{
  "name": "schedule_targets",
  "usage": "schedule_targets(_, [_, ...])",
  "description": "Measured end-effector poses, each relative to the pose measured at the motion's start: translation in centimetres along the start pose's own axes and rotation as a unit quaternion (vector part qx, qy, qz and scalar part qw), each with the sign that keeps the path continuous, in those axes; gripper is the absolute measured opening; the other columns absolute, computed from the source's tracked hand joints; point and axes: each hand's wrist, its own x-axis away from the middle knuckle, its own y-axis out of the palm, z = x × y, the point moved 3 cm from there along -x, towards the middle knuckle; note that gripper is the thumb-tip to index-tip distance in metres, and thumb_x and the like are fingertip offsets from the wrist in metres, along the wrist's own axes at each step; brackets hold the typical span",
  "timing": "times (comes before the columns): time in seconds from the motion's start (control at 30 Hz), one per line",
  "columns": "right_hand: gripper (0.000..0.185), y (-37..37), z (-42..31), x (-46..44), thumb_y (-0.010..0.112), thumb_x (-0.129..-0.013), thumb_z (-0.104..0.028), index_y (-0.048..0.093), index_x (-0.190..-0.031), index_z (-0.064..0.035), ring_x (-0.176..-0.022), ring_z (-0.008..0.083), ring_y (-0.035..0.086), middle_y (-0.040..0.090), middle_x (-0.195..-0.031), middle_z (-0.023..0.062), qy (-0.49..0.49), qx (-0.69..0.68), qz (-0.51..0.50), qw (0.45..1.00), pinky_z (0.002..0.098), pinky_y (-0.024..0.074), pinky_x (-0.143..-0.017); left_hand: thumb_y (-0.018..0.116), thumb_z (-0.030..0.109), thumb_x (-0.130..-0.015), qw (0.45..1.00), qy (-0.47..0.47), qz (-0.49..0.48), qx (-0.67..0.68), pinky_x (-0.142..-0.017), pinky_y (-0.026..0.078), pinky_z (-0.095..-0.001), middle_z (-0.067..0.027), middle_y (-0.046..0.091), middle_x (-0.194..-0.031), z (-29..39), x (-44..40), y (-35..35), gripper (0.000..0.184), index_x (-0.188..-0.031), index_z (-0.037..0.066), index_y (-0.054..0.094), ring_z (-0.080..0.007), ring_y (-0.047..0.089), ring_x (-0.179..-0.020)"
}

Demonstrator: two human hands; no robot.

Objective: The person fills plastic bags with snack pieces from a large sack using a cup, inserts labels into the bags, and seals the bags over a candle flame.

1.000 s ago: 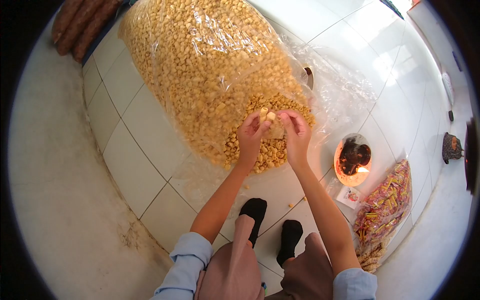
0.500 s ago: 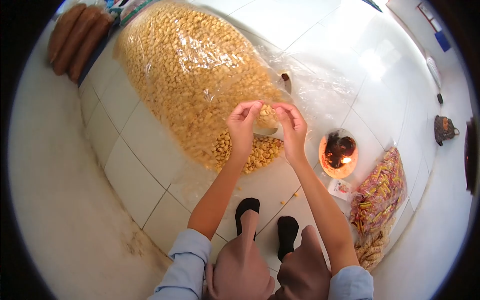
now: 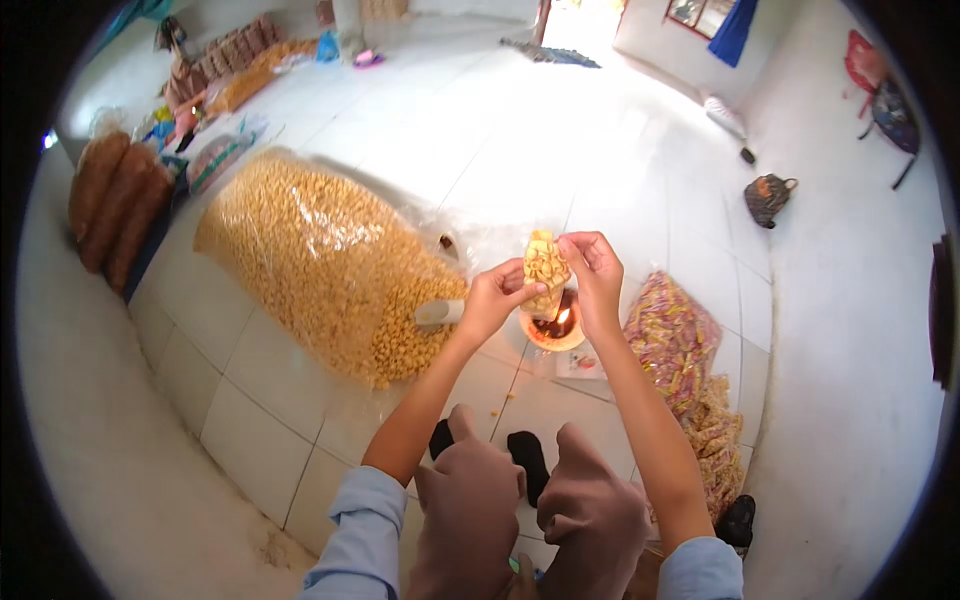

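A small clear plastic packet (image 3: 545, 270) of yellow snack pieces is held up between my hands. My left hand (image 3: 497, 300) grips its lower left side, thumb across the front. Closed at the packet's upper right edge are the fingers of my right hand (image 3: 592, 262). Just behind and below the packet, a small flame burns in a round orange dish (image 3: 552, 340) with a dark middle. To the left lies a large clear bag (image 3: 320, 235) full of the same snack, its mouth toward me. A pale scoop (image 3: 438, 313) rests on the loose pieces there.
Right of the dish are a bag of small red-and-yellow packets (image 3: 672, 340) and a heap of filled packets (image 3: 715, 450). Brown filled sacks (image 3: 120, 200) lean at the left wall. Another person (image 3: 185, 85) sits far back left. A patterned backpack (image 3: 769, 200) stands near the right wall.
My hands have moved from over the big bag's mouth to over the flame dish, the packet still between them. The head view has tilted up, showing more of the room.
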Motion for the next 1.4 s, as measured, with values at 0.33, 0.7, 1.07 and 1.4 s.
schedule_targets(0.33, [0.01,-9.9,-11.0,1.8,0.061,-0.079,-0.007,0.058,-0.085,0.0,-0.078,0.0097,0.055,0.061,-0.082,0.0051,-0.057,0.135,0.017,0.989,0.0223,0.0446,-0.07,0.063,0.009,-0.078,0.993,0.044,-0.076,0.083,-0.064,0.046,-0.0184,0.0001,0.061,-0.076,5.4,0.1,12.1,0.025,-0.099,-0.005,0.056,-0.0043,0.055,-0.069])
schedule_targets(0.7, [0.007,-17.4,-13.4,5.4,0.062,-0.077,-0.006,0.058,-0.081,-0.0005,-0.072,0.0075,0.056,0.061,-0.079,0.0039,-0.037,0.186,0.097,0.977,0.0213,0.0452,-0.066,0.061,0.012,-0.081,0.978,-0.027,-0.199,0.061,-0.079,0.041,-0.0234,-0.0032,0.059,-0.097,1.0,0.3,20.7,0.027,-0.104,0.0,0.054,-0.0073,0.052,-0.086])
schedule_targets(1.07, [0.013,-20.3,-11.7,7.3,0.061,-0.079,-0.014,0.06,-0.083,-0.0016,-0.066,0.0082,0.055,0.062,-0.078,0.0033,-0.037,0.171,0.126,0.976,0.0222,0.0443,-0.06,0.063,0.011,-0.079,0.973,-0.002,-0.183,0.142,-0.071,0.043,-0.0216,-0.0011,0.057,-0.096,0.6,1.0,23.8,0.039,-0.112,0.002,0.045,-0.0076,0.054,-0.081])
schedule_targets(1.4, [0.009,-23.2,-4.1,7.7,0.061,-0.076,-0.009,0.061,-0.082,-0.0026,-0.079,0.0148,0.054,0.059,-0.084,0.0053,-0.098,0.238,0.16,0.953,0.026,0.0425,-0.071,0.072,0.003,-0.067,0.958,-0.042,-0.274,0.08,-0.079,0.047,-0.0257,-0.005,0.055,-0.102,-7.5,-2.8,24.1,0.059,-0.116,0.001,0.04,-0.0119,0.055,-0.091])
